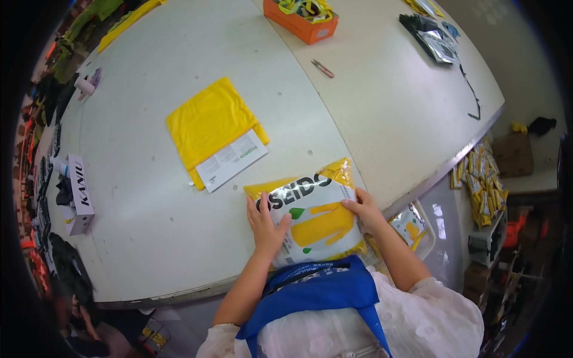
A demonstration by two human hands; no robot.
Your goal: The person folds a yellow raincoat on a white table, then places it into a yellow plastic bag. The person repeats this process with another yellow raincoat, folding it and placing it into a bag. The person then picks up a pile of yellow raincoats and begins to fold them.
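At the table's near edge lies a bagged yellow garment (319, 224) in clear plastic, with a white printed sheet showing a yellow long-sleeved shape. My left hand (267, 225) grips its left side, fingers along the edge and thumb on the front. On the opposite side my right hand (365, 210) holds the right edge, thumb on top and the other fingers partly hidden. Farther left lies a folded yellow garment (209, 122), a white printed card (233, 160) resting along its near side.
Thread snips (323, 68) lie beyond the package, near an orange box (301, 22) of yellow items. Dark packets (430, 39) sit at the far right. A white box (79, 194) stands on the left. Beside my right forearm, a clear bin (425, 230) holds another package.
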